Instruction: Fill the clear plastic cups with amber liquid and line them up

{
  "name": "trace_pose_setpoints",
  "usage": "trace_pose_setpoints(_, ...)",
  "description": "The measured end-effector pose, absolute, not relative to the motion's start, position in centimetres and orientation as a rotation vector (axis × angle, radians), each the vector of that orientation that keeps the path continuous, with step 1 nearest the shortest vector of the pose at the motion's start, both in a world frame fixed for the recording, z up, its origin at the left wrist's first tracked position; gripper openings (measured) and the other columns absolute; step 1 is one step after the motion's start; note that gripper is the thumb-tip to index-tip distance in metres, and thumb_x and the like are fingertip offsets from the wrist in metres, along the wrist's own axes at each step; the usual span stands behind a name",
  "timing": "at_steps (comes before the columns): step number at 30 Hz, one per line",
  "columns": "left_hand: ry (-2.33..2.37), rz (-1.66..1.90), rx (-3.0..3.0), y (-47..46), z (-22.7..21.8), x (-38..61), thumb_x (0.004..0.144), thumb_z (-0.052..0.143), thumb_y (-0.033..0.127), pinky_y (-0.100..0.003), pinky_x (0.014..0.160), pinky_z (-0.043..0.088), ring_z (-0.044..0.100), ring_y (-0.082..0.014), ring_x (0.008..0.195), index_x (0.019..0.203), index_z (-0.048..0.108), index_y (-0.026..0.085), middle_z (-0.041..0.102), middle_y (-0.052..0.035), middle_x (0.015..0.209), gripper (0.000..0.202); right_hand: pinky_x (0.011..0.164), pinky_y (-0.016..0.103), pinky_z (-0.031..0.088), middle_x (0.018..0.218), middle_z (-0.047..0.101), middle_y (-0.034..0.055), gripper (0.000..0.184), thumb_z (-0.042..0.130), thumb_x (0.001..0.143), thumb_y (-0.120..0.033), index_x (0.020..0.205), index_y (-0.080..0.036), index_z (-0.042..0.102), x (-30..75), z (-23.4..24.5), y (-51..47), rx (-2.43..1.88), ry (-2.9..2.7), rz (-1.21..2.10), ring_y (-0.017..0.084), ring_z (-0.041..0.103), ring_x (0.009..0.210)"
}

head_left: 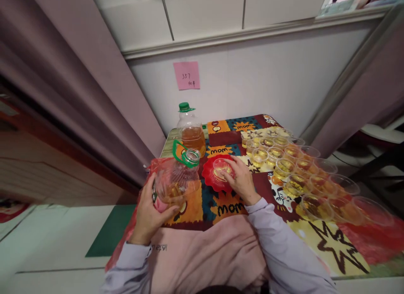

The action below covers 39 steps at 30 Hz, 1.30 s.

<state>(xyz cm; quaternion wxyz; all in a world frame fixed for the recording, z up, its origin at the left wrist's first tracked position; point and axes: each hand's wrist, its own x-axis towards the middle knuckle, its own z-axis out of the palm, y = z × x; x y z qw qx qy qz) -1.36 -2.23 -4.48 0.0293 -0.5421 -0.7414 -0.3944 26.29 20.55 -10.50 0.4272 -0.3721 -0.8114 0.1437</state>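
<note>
My left hand (153,212) is wrapped around the lower body of a clear plastic jug (178,180) with a green handle. The jug's mouth is uncapped, and a little amber liquid shows low inside it. Over a red scalloped dish (208,176), my right hand (241,178) has its fingers closed at a clear plastic cup (221,164) sitting in the dish; the exact grip is partly hidden. Behind the held jug stands a second jug (192,138), green-capped and partly filled with amber liquid.
Several clear cups (296,184) with yellow liquid stand in close rows along the table's right side. A patterned mat (227,207) covers the table. Red plastic film (375,239) lies at the right edge. A pink note (187,76) is on the wall behind.
</note>
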Motion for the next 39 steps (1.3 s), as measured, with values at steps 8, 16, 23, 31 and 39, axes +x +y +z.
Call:
trace_pose_setpoints(8,-2.256,-1.167,-1.722,-2.2,-4.0,-0.8,0.073,0.092,0.057,-0.06,0.128,0.041,0.05,-0.0429,0.155,0.169,0.037,0.022,0.049,-0.0202,0.169,0.116,0.112,0.055,0.054,0.156,0.059,0.0218,0.018,0.065,0.099,-0.028,0.108,-0.02,0.078,25.2,-11.2,20.8,-0.958,-2.087,0.456,0.034,0.068,0.131)
trace_pose_setpoints(16,-2.314,-1.179,-1.7,-1.9,-4.2,-0.7,0.069,0.093,0.06,-0.062,0.129,0.039,0.048,-0.0438,0.156,0.168,0.038,0.022,0.048,-0.0207,0.17,0.12,0.118,0.057,0.048,0.154,0.062,0.0196,0.023,0.062,0.1,-0.033,0.114,-0.022,0.078,25.8,-10.4,20.3,-0.967,-2.064,0.465,0.035,0.059,0.142)
trace_pose_setpoints(23,-2.311,-1.069,-1.773,-1.7,-3.6,0.2,0.064,0.095,0.069,-0.062,0.127,0.04,0.048,-0.0453,0.156,0.168,0.039,0.023,0.048,-0.0209,0.17,0.127,0.12,0.058,0.049,0.156,0.061,0.0208,0.083,0.083,0.082,-0.067,0.149,-0.023,0.062,24.1,-8.8,17.0,-0.631,-1.711,1.109,0.039,0.06,0.144)
trace_pose_setpoints(31,-2.254,-0.899,-1.935,-0.9,-3.3,2.1,0.061,0.097,0.07,-0.063,0.129,0.034,0.044,-0.0457,0.158,0.171,0.034,0.024,0.045,-0.0216,0.172,0.135,0.094,0.048,0.066,0.168,0.052,0.0134,0.104,0.089,0.077,-0.064,0.167,-0.039,0.042,21.7,-8.4,13.4,-0.406,-1.299,2.017,0.038,0.066,0.138)
trace_pose_setpoints(39,-2.306,-2.197,-1.01,-2.1,-4.9,-0.7,0.077,0.086,0.068,-0.054,0.133,0.034,0.048,-0.0361,0.156,0.142,0.068,0.023,0.061,-0.0137,0.161,0.081,0.088,0.046,0.069,0.153,0.064,0.0098,0.084,0.085,0.083,-0.055,0.159,-0.037,0.053,21.9,-7.8,13.5,-0.483,-1.178,2.009,0.035,0.071,0.13)
